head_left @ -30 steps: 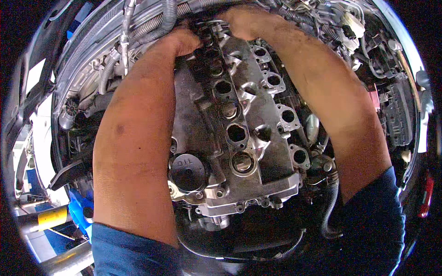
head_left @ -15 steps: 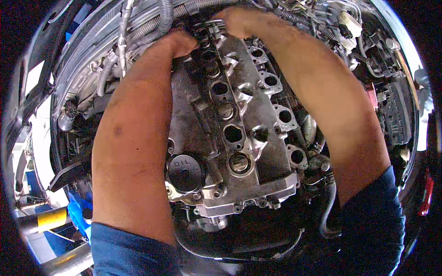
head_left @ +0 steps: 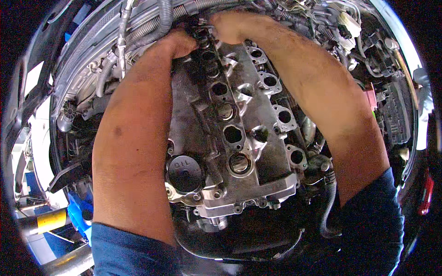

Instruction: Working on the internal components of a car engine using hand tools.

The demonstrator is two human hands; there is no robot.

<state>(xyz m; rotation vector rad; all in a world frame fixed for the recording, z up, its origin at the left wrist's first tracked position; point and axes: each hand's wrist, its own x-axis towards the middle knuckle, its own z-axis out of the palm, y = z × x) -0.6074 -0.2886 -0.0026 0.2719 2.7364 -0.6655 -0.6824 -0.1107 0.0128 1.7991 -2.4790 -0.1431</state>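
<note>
A metal engine valve cover (head_left: 248, 92) lies between my two forearms, with a row of round and oval openings along its middle. My left hand (head_left: 183, 43) is at the cover's far left end, beside the dark ribbed hose (head_left: 165, 20). Across from it, my right hand (head_left: 225, 28) rests at the far right end of the cover, bent inward. The fingers of both hands are hidden behind the far end, so what they touch there cannot be made out. A black round oil filler cap (head_left: 185, 174) sits at the cover's near left corner.
Intake ports with flanges (head_left: 284, 116) line the engine's right side. A corrugated hose (head_left: 329, 207) hangs at the near right, and a thin cable (head_left: 207, 256) curves across the front. Wiring and hoses crowd the far edge. A blue object (head_left: 79, 214) is at the lower left.
My right hand has shifted slightly left and nearer, covering bright metal at the far end that showed before. My left hand stays almost in place.
</note>
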